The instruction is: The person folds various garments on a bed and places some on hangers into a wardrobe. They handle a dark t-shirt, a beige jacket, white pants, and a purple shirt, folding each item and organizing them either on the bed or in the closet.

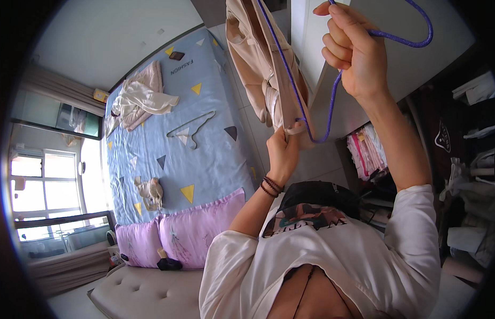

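Observation:
Up at the top right, my right hand grips a purple clothes hanger, its fingers curled round near the hook. Beige trousers with a zipper and belt loops hang in front of me. My left hand pinches them at one end of the waistband, close to the lower corner of the hanger. One long bar of the hanger runs along the beige cloth. Whether that bar passes inside the waistband or only in front of it, I cannot tell.
Left of me is a bed with a blue sheet. On it lie a green hanger, a crumpled white garment, a beige bra and purple pillows. Clothes fill wardrobe shelves at right; a white panel stands near the trousers.

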Demonstrator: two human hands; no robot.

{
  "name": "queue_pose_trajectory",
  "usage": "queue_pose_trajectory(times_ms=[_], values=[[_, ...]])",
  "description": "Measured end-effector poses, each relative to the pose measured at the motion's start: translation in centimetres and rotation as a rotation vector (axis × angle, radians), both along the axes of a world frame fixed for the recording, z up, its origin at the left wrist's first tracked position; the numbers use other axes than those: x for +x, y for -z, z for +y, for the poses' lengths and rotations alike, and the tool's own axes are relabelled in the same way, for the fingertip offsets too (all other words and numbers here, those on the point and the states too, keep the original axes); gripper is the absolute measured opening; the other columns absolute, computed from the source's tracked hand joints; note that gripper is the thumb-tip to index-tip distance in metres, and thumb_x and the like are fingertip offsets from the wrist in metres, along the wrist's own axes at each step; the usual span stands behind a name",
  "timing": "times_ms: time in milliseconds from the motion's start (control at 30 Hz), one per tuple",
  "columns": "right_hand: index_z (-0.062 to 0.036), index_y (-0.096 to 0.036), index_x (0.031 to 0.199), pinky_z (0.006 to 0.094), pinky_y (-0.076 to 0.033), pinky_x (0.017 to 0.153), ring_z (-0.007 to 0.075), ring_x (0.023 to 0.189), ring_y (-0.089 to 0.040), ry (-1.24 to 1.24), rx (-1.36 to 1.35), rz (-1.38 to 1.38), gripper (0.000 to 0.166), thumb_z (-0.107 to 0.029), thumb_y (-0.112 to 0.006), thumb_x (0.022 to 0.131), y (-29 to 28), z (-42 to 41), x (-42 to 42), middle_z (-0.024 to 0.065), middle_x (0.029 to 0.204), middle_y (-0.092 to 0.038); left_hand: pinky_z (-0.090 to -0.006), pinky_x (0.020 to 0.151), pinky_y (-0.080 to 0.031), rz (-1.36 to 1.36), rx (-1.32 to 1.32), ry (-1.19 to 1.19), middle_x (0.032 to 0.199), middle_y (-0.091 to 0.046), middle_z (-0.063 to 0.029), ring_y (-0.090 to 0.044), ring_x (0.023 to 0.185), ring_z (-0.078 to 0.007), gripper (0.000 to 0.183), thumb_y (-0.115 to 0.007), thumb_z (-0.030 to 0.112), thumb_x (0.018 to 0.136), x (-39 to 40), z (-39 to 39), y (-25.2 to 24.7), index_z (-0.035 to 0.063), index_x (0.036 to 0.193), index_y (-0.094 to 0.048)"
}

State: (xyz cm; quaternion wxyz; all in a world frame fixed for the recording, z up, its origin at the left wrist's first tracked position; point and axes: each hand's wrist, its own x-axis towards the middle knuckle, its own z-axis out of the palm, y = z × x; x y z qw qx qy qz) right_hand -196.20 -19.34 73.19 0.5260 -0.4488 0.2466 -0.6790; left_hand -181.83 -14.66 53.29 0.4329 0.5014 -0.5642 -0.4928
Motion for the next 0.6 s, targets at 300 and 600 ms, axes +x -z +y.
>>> queue_pose_trajectory(times_ms=[300,600], values=[[0.0029,-0.055,0.093,0.0188,-0.021,0.035,0.0038,0.039,-0.028,-0.171,0.208,0.242,0.013,-0.008,-0.051,0.088,-2.2,-2.1,-0.5,-0.0059,0.053,-0.036,-0.0248,0.071,-0.05,0.198,-0.031,0.467,0.09,-0.061,-0.0067,-0.061,0.082,-0.0122,0.025,-0.062,0.005,0.082,0.6,-0.3,-4.6,-0.0015,0.104,-0.052],[0.0064,-0.057,0.104,0.0196,-0.017,0.038,0.0015,0.039,-0.02,-0.079,0.223,0.708,0.027,-0.013,-0.05,0.087,-3.1,1.0,-1.6,-0.0087,0.049,-0.027,-0.0437,0.102,-0.026,-0.655,-1.209,-0.15,0.133,-0.04,-0.0121,-0.037,0.124,-0.0276,0.072,-0.07,0.024,0.072,3.3,-12.0,-13.1,0.0045,0.132,-0.035]])
